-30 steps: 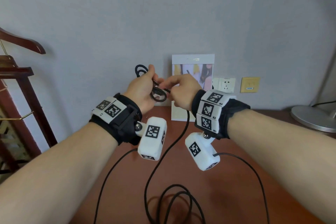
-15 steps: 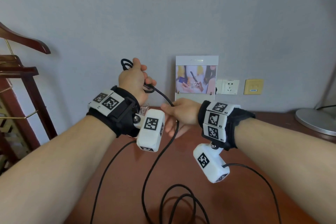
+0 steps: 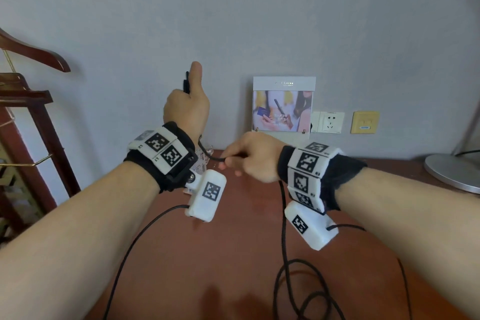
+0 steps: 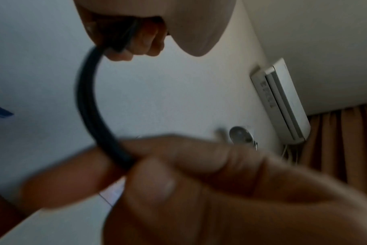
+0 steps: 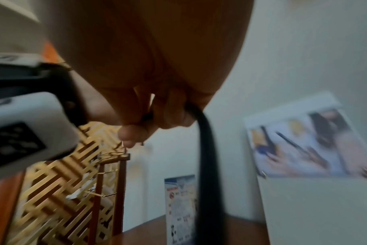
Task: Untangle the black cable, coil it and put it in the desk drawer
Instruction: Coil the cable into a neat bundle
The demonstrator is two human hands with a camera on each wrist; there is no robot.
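Both the left hand and right hand grip the thin black rubber-sheathed cable, which looks light and limp, so best taken near its end.

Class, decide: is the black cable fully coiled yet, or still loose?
Still loose: black cable trails from right hand into untidy loops on the brown desk.
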